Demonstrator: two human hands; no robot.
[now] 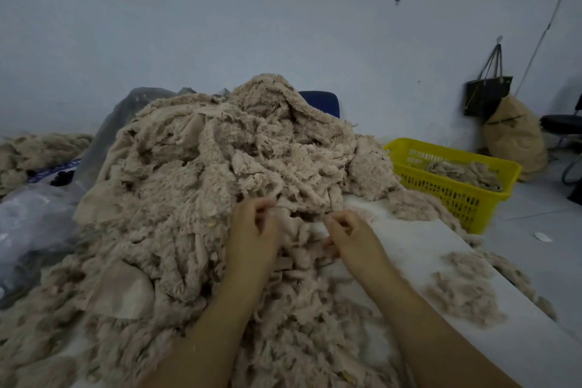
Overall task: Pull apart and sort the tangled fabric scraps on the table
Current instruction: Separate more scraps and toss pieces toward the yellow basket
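A big heap of tangled beige fleece scraps covers most of the white table. At its near edge my left hand pinches one end of a thin beige strip that is still caught in the heap. My right hand pinches the same strip a little to the right, fingers curled. The strip runs taut between both hands. A small separate clump of fluffy scraps lies on the table at the right.
A yellow plastic basket holding some scraps stands beyond the table's right edge. Clear plastic sheeting lies at the left. A dark bag hangs on the wall above a stuffed sack. A blue chair back shows behind the heap.
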